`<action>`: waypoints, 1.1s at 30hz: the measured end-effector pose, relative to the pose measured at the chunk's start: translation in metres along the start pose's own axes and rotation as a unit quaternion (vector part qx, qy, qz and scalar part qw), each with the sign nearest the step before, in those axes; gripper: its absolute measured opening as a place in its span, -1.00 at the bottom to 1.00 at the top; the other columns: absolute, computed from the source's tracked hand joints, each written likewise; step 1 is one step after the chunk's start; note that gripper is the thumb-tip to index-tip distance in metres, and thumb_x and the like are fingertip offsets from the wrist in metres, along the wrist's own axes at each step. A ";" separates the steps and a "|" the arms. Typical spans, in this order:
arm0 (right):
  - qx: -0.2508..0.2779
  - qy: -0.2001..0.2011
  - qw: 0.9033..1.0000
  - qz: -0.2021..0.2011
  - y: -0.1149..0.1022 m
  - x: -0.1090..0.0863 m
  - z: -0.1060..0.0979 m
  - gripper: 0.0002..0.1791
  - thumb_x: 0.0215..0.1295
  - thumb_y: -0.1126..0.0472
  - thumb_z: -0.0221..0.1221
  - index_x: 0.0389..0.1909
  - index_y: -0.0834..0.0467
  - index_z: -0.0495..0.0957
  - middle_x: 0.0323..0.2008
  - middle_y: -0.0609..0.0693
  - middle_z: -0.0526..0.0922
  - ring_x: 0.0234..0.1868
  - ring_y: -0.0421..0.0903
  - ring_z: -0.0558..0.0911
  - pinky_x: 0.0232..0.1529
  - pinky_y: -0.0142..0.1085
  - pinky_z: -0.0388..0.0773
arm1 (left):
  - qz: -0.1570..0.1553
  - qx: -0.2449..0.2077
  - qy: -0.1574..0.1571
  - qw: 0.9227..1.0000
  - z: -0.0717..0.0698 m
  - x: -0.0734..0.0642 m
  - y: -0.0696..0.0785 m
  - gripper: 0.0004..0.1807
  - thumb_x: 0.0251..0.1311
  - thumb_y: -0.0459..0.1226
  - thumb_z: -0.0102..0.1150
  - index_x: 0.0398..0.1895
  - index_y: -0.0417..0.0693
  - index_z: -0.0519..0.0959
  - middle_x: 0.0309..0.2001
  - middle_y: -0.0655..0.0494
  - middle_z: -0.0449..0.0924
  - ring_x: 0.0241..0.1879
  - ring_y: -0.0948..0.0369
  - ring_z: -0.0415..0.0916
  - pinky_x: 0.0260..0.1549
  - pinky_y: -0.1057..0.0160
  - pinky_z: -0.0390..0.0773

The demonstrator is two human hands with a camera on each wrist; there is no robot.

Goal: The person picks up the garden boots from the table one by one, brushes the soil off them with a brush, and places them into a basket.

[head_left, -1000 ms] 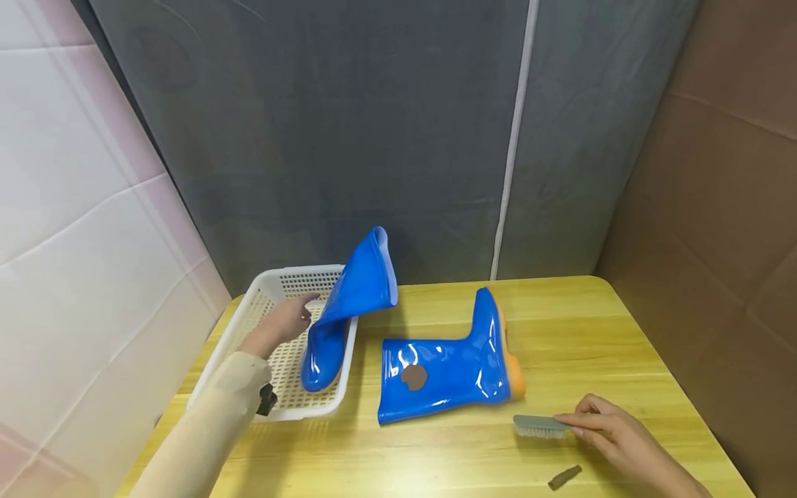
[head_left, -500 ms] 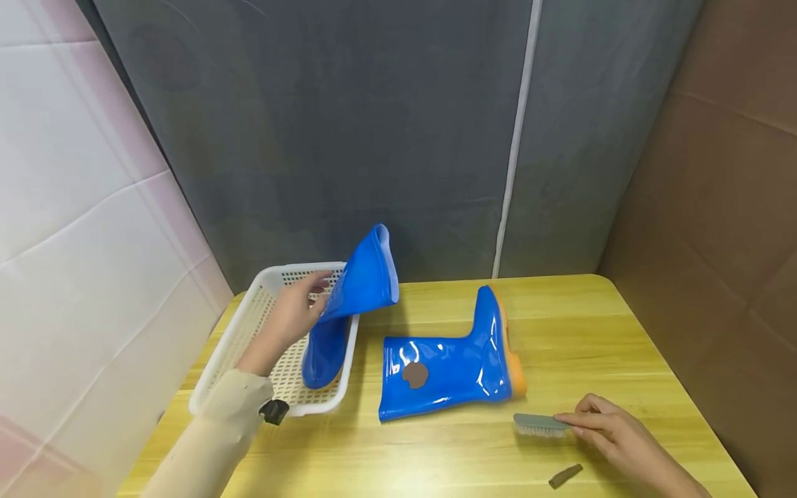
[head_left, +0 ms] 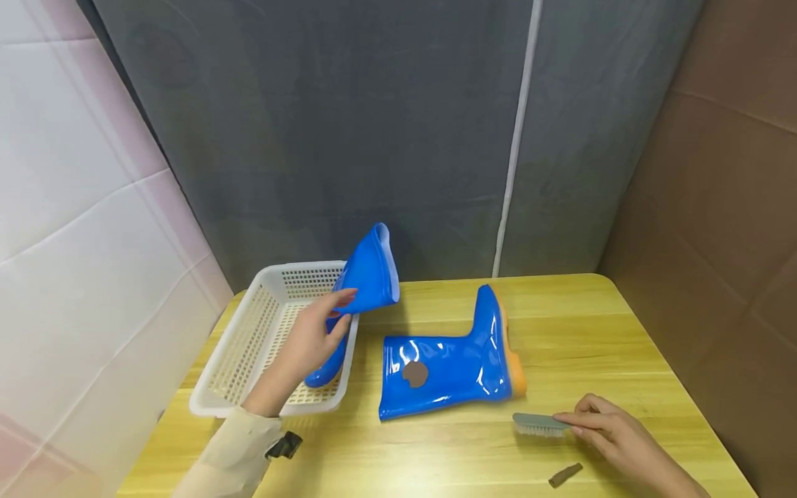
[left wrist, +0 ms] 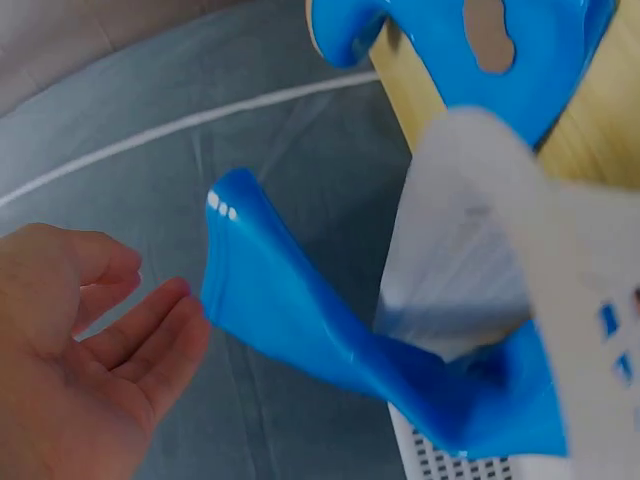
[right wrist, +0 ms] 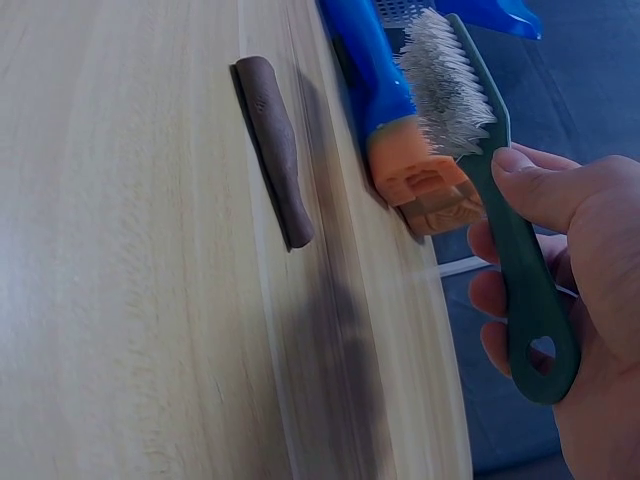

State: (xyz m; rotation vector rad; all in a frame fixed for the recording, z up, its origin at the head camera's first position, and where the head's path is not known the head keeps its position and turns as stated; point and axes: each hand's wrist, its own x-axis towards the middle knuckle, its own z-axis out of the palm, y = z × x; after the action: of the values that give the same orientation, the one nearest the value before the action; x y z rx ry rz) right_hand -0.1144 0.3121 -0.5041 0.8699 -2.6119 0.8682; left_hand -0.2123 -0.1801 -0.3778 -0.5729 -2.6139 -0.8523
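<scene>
Two glossy blue boots, one white basket [head_left: 249,339], one brush [head_left: 539,424], on a wooden worktop [head_left: 386,460].

First boot [head_left: 369,273]: foot inside the basket, shaft leaning out over the right rim; left hand [head_left: 308,342] at the shaft, grip apart (contact cannot be told). Second boot [head_left: 448,368]: on its side at centre, orange sole to the right, brown patch [head_left: 414,374] on the shaft. Brush: right hand [head_left: 613,436] grip clamped on its handle, bristles down. Handling, as judged: boots probably light, shafts pliable, surface slippery; best hold, round the shaft just below the opening.
</scene>
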 end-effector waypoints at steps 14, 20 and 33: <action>-0.013 0.001 1.000 0.005 0.001 -0.002 -0.002 -0.57 0.17 0.37 0.31 0.01 -0.11 0.70 -0.32 -0.35 0.43 -0.39 -0.54 0.29 -0.45 -0.58 0.29 | 0.015 -0.012 -0.026 0.999 0.035 -0.042 0.033 -0.55 0.31 -0.34 0.21 0.26 0.02 0.50 0.16 0.10 0.63 0.10 0.15 0.61 -0.01 0.16 0.69; -0.015 0.003 1.000 0.000 0.003 -0.001 -0.002 -0.56 0.16 0.37 0.31 0.02 -0.11 0.70 -0.32 -0.35 0.43 -0.40 -0.54 0.28 -0.46 -0.58 0.28 | 0.022 -0.021 -0.044 0.999 0.053 -0.056 0.036 -0.56 0.28 -0.33 0.24 0.24 0.03 0.53 0.11 0.12 0.66 0.07 0.20 0.62 -0.04 0.22 0.69; -0.022 0.000 1.000 0.010 0.005 0.000 -0.004 -0.56 0.15 0.37 0.32 0.01 -0.12 0.70 -0.30 -0.39 0.41 -0.39 -0.54 0.28 -0.47 -0.58 0.28 | -0.011 -0.022 -0.071 0.997 0.095 -0.075 0.021 -0.52 0.19 -0.34 0.33 0.21 0.03 0.55 0.08 0.10 0.65 0.09 0.13 0.59 0.05 0.11 0.65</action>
State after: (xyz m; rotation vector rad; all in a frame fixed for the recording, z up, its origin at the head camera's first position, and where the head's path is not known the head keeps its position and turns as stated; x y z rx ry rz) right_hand -0.1172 0.3174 -0.5032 0.8329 -2.6332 0.8122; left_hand -0.1548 -0.1261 -0.4723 -0.6405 -2.7383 -0.9099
